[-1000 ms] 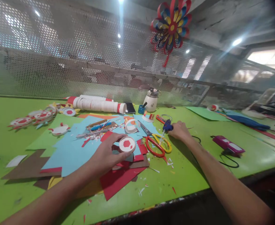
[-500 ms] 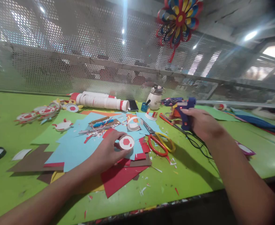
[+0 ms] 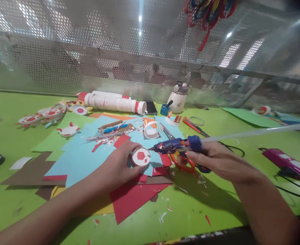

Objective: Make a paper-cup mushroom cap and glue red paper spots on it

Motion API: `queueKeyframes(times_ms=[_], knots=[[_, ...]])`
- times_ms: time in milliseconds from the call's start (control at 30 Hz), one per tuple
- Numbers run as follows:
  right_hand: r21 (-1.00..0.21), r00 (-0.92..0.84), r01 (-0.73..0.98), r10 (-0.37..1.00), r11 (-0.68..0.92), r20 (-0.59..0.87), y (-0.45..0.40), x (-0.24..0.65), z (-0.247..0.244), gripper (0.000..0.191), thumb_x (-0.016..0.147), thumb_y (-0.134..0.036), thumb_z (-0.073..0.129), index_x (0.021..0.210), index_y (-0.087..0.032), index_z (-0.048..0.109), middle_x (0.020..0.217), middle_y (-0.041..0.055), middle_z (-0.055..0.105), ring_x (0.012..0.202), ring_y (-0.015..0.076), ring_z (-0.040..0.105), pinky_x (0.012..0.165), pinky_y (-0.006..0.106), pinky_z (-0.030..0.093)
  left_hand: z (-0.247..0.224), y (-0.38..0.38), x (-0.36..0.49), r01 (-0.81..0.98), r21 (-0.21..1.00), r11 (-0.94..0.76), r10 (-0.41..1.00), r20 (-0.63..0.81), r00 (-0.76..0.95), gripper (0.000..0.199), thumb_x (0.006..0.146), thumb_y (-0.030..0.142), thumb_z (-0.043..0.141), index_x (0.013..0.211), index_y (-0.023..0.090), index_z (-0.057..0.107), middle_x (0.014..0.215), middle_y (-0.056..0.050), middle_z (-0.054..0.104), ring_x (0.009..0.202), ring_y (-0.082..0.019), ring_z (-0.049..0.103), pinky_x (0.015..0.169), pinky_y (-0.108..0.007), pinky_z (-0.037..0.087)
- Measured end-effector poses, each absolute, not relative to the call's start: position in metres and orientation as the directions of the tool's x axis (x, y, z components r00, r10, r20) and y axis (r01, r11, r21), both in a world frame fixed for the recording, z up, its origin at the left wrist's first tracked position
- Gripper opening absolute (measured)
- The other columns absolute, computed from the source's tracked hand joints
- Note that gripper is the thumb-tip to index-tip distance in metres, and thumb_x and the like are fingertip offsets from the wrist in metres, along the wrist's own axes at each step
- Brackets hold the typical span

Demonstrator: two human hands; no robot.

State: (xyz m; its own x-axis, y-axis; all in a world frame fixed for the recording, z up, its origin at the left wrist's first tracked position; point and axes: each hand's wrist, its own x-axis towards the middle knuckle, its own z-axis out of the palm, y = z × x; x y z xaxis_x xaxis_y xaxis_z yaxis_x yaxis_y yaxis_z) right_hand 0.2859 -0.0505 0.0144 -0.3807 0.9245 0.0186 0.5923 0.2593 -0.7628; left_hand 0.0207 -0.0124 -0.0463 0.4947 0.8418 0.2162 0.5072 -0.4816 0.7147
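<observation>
My left hand [image 3: 121, 161] grips a round white paper disc [image 3: 141, 157] with a red hexagon in its middle, over the blue paper [image 3: 84, 161]. Fingers of my right hand [image 3: 213, 160] are wrapped round a dark blue glue gun [image 3: 176, 145], a clear glue stick trailing out of its back. The gun's tip points left at the disc's upper right edge; whether they touch I cannot tell. Beneath the gun lie scissors with an orange-red handle [image 3: 182, 163], partly hidden.
White rolled tubes [image 3: 111, 103] lie at the back, beside a black phone, a blue pot [image 3: 165, 109] and a white bottle [image 3: 178, 99]. Decorated discs [image 3: 51, 114] sit at the left. A purple power strip [image 3: 286, 162] with a cable is at the right.
My right hand has brought the glue gun from the back right down and left to the disc, its tip now at the disc. My left hand has kept its hold. The view has shifted slightly.
</observation>
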Motion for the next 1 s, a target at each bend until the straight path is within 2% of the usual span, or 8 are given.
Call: queueKeyframes(times_ms=[200, 367, 467, 667, 833, 1000], knots=[[-0.746, -0.328, 0.644, 0.942, 0.17, -0.069, -0.053, 0.295, 0.002, 0.031, 0.084, -0.05, 0.056, 0.086, -0.023, 0.072, 0.075, 0.0032, 0.065, 0.061, 0.0158, 0.054, 0.046, 0.025, 0.037, -0.044, -0.013, 0.022, 0.56, 0.679, -0.475, 0.844, 0.171, 0.508, 0.029, 0.075, 0.03, 0.06, 0.102, 0.021, 0.059, 0.097, -0.005, 0.061, 0.087, -0.023, 0.057, 0.074, -0.035, 0.046], [-0.76, -0.334, 0.628, 0.94, 0.166, -0.071, -0.053, 0.292, 0.002, 0.027, 0.082, -0.048, 0.06, 0.085, -0.025, 0.074, 0.069, 0.0018, 0.066, 0.058, 0.0159, 0.057, 0.046, 0.026, 0.039, -0.044, -0.014, 0.022, 0.559, 0.678, -0.477, 0.838, 0.159, 0.522, 0.03, 0.075, 0.029, 0.059, 0.104, 0.022, 0.058, 0.098, -0.005, 0.061, 0.087, -0.022, 0.057, 0.074, -0.034, 0.046], [-0.752, -0.335, 0.639, 0.938, 0.162, -0.083, -0.055, 0.289, 0.005, 0.03, 0.082, -0.05, 0.059, 0.085, -0.023, 0.073, 0.071, 0.0015, 0.066, 0.06, 0.0161, 0.058, 0.048, 0.025, 0.041, -0.044, -0.015, 0.022, 0.555, 0.675, -0.487, 0.832, 0.163, 0.531, 0.029, 0.076, 0.027, 0.058, 0.105, 0.023, 0.057, 0.099, -0.005, 0.06, 0.088, -0.022, 0.057, 0.075, -0.033, 0.046], [-0.684, -0.307, 0.726, 0.924, 0.073, -0.227, -0.057, 0.284, 0.01, 0.042, 0.084, -0.058, 0.05, 0.086, -0.02, 0.067, 0.072, 0.0014, 0.063, 0.062, 0.015, 0.057, 0.05, 0.024, 0.043, -0.044, -0.016, 0.022, 0.552, 0.654, -0.517, 0.807, 0.157, 0.569, 0.026, 0.076, 0.021, 0.056, 0.102, 0.021, 0.057, 0.099, -0.005, 0.057, 0.089, -0.02, 0.055, 0.077, -0.033, 0.045], [-0.629, -0.319, 0.768, 0.925, 0.124, -0.208, -0.056, 0.276, 0.015, 0.045, 0.084, -0.062, 0.047, 0.077, -0.02, 0.062, 0.065, -0.0012, 0.057, 0.058, 0.013, 0.051, 0.049, 0.023, 0.039, -0.045, -0.016, 0.022, 0.544, 0.646, -0.536, 0.792, 0.16, 0.589, 0.026, 0.076, 0.019, 0.056, 0.102, 0.022, 0.058, 0.099, -0.004, 0.056, 0.09, -0.02, 0.054, 0.077, -0.033, 0.045], [-0.646, -0.333, 0.748, 0.928, 0.152, -0.167, -0.056, 0.274, 0.014, 0.042, 0.085, -0.058, 0.049, 0.07, -0.02, 0.06, 0.059, -0.0034, 0.052, 0.054, 0.0106, 0.047, 0.047, 0.022, 0.036, -0.044, -0.016, 0.023, 0.526, 0.641, -0.559, 0.773, 0.173, 0.61, 0.025, 0.076, 0.017, 0.056, 0.101, 0.022, 0.058, 0.1, -0.004, 0.057, 0.094, -0.02, 0.054, 0.08, -0.032, 0.045]])
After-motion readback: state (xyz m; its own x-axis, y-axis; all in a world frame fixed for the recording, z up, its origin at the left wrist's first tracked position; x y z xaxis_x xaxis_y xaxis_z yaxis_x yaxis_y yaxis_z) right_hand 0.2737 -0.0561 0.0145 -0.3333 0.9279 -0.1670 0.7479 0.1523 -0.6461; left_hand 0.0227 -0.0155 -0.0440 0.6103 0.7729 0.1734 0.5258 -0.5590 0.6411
